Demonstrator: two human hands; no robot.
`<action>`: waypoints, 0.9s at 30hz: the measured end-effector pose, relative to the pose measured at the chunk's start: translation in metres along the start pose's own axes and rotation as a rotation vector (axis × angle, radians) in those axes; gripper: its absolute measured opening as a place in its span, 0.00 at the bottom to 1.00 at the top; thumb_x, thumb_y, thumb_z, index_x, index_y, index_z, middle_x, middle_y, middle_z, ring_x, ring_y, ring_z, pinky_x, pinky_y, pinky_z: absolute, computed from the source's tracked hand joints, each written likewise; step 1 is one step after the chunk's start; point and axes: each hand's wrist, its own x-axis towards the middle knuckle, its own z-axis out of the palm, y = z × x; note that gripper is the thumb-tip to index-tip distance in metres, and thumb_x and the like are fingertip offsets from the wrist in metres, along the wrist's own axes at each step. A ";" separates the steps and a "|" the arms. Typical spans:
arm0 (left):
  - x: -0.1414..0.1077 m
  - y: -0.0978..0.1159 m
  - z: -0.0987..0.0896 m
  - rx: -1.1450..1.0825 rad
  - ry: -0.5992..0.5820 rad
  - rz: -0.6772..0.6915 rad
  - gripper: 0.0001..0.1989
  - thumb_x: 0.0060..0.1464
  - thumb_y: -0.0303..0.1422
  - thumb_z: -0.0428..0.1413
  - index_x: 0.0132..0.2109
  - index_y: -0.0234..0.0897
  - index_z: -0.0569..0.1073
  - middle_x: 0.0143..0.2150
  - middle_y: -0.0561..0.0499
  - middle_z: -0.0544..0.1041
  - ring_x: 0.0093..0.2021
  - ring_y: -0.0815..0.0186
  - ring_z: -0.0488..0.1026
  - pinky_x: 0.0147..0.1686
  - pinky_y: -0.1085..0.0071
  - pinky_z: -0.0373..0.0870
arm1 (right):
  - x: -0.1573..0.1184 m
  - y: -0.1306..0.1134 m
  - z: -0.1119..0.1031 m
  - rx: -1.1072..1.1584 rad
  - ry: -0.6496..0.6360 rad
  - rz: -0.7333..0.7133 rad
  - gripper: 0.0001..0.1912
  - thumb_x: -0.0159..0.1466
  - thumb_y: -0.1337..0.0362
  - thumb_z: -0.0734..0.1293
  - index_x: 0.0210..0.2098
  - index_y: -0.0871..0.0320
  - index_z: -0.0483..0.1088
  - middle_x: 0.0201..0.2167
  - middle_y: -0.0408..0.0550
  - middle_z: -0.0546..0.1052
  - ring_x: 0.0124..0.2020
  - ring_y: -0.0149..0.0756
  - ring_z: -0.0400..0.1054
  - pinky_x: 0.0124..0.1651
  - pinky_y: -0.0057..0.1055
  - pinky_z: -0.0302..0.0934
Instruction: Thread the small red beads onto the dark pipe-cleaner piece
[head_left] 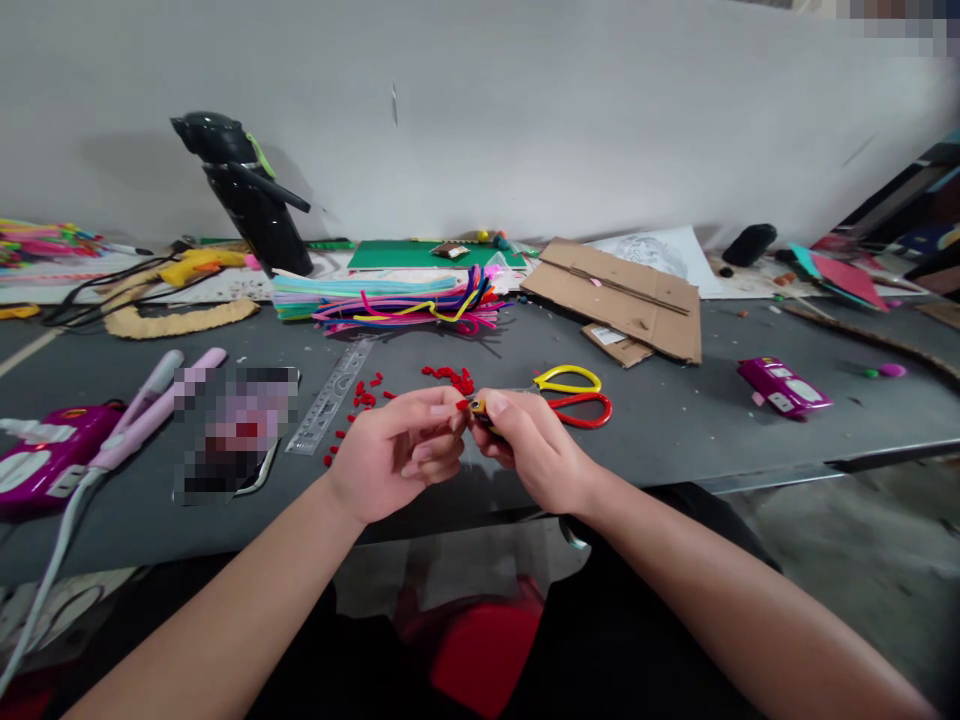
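My left hand (394, 445) pinches a small red piece (462, 405) between thumb and fingertips, above the front of the grey table. Against it, my right hand (540, 440) grips a small yellowish-brown tool with a round metal spot (478, 407); most of it is hidden in my fingers, so its kind is unclear. Several short red fuzzy bits (365, 398) lie scattered just beyond my hands. A pair of scissors (574, 410) with one yellow and one red handle lies behind my right hand, its blades mostly covered. A clear ruler (330, 395) rests left of the red bits.
Behind lie a bundle of colourful pipe cleaners (405, 300) and cardboard pieces (622, 300). A phone (244, 430), a pink hair straightener (161, 405) and a purple box (45, 460) are left. A black flask (255, 210) stands at the back; another purple packet (784, 388) is right.
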 end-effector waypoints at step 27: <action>-0.006 0.002 0.003 0.348 0.111 0.178 0.10 0.55 0.37 0.60 0.32 0.35 0.71 0.20 0.58 0.59 0.19 0.76 0.51 0.20 0.76 0.48 | 0.001 0.004 0.004 0.099 0.045 0.041 0.26 0.71 0.46 0.54 0.26 0.58 0.62 0.23 0.42 0.62 0.24 0.29 0.52 0.26 0.29 0.46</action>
